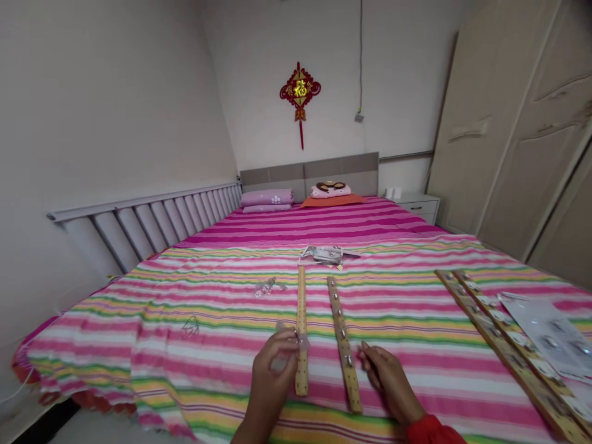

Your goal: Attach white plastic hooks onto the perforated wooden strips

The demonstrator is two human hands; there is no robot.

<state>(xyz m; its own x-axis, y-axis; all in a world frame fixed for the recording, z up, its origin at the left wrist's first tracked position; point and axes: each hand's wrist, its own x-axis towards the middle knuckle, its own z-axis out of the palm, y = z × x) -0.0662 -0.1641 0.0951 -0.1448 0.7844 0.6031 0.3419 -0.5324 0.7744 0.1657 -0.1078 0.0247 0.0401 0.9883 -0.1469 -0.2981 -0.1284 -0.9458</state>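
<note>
My left hand point(277, 361) is closed in a pinch on a small clear plastic bag point(303, 343), above a narrow wooden strip point(301, 302) with a row of small holes. To the right lies a second wooden strip point(346, 345) with several small shiny metal pieces along it. My right hand point(386, 376) is just right of that strip, thumb and fingertips pressed together; whatever is between them is too small to make out. Left of the bare strip, a cluster of small clear and silvery pieces point(266, 287) rests on the striped sheet point(222, 357).
Two more wooden strips point(490, 317) with metal and white pieces lie at the right, beside clear plastic packaging point(550, 333). Beyond the middle strips is a pile of plastic packets point(326, 254). Thin clear plastic point(190, 327) lies at left. Folded bedding point(267, 198) sits by the headboard point(342, 169).
</note>
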